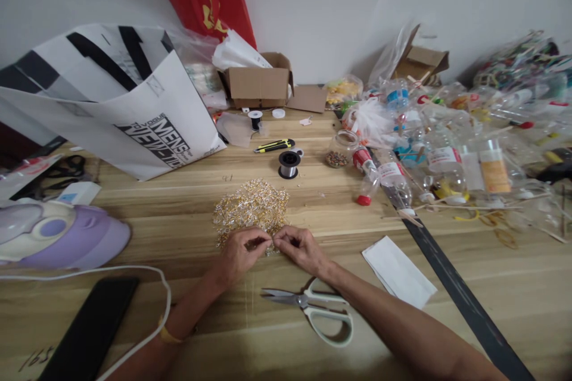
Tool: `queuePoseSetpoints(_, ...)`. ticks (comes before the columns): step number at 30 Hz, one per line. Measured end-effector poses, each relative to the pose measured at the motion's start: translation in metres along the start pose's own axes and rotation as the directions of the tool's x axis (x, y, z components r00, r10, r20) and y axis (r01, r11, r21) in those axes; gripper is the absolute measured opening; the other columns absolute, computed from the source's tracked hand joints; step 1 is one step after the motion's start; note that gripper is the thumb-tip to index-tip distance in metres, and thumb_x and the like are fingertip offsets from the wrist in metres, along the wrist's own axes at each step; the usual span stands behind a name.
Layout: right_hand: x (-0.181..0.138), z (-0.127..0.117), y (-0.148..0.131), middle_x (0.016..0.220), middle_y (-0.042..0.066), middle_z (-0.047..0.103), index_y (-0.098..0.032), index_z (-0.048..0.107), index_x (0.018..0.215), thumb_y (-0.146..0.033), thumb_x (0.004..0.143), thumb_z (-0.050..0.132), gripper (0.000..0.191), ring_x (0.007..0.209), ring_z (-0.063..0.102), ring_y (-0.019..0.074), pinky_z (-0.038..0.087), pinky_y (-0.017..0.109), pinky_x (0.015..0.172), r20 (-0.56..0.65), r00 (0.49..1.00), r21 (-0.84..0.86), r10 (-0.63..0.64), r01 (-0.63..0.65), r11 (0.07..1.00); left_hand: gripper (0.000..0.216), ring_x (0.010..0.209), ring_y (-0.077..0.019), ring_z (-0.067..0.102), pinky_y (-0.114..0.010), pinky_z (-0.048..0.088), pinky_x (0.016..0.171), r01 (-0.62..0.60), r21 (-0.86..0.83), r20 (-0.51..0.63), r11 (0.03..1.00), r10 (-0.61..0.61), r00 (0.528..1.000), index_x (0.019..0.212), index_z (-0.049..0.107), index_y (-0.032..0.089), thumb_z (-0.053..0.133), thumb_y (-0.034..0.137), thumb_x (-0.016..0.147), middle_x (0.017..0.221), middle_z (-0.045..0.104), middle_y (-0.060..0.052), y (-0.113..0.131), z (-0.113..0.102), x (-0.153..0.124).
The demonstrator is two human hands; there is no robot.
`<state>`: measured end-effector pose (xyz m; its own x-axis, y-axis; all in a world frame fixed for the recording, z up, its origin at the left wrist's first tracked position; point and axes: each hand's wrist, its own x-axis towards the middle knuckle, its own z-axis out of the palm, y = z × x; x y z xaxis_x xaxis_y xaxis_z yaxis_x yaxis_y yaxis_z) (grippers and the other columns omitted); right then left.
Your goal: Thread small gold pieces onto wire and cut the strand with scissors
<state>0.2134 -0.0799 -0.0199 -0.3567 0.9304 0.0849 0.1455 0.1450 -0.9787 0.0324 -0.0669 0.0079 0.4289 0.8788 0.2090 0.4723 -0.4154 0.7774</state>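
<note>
Fingers of the left hand (239,253) and right hand (300,247) pinch together on a small piece at the near edge of the gold bead pile (251,209), mid-table; likely joining pieces, needing steady fingertip control. Scissors (315,308) lie toward the table's near edge.

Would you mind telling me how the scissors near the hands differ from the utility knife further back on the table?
The scissors have white handles; the utility knife is yellow and black. The scissors lie open, blades apart, by the right forearm; the knife lies beyond the golden bead pile, near a wire spool. The scissors look larger. Both lie flat on the wooden table, untouched; the left hand and right hand pinch at the pile's edge.
</note>
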Motion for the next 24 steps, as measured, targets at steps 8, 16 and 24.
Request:
queuePoseSetpoints(8, 0.0009, 0.0005, 0.0016, 0.061, -0.002, 0.049, -0.014, 0.061, 0.076, -0.036, 0.086, 0.055, 0.024, 0.056, 0.041, 0.0095, 0.032, 0.021, 0.054, -0.003, 1.000, 0.019, 0.011, -0.011, 1.000, 0.011, 0.062, -0.0133, 0.060, -0.021, 0.046, 0.059, 0.160, -0.212, 0.033, 0.964, -0.156, 0.987, 0.072, 0.067, 0.014, 0.060, 0.021, 0.075, 0.067, 0.067, -0.003, -0.0049, 0.0044, -0.0009)
queuePoseSetpoints(16, 0.0012, 0.0010, 0.0008, 0.061, -0.002, 0.050, -0.014, 0.060, 0.075, -0.039, 0.085, 0.056, 0.027, 0.056, 0.042, 0.0090, 0.032, 0.020, 0.053, -0.009, 1.000, 0.024, 0.018, -0.017, 1.000, 0.013, 0.064, -0.0129, 0.057, -0.022, 0.045, 0.060, 0.263, -0.375, 0.101, 0.889, -0.242, 0.965, 0.070, 0.066, 0.014, 0.063, 0.026, 0.073, 0.065, 0.064, -0.002, -0.0026, 0.0017, 0.0022)
queuePoseSetpoints(24, 0.0009, 0.0003, -0.0022, 0.062, -0.001, 0.052, -0.014, 0.060, 0.075, -0.039, 0.086, 0.055, 0.027, 0.057, 0.043, 0.0096, 0.034, 0.020, 0.054, -0.002, 1.000, 0.023, 0.015, -0.015, 1.000, 0.014, 0.068, -0.0144, 0.059, -0.025, 0.046, 0.065, 0.306, -0.453, 0.114, 0.837, -0.286, 0.951, 0.070, 0.065, 0.014, 0.066, 0.028, 0.071, 0.069, 0.066, -0.002, -0.0008, -0.0021, 0.0045)
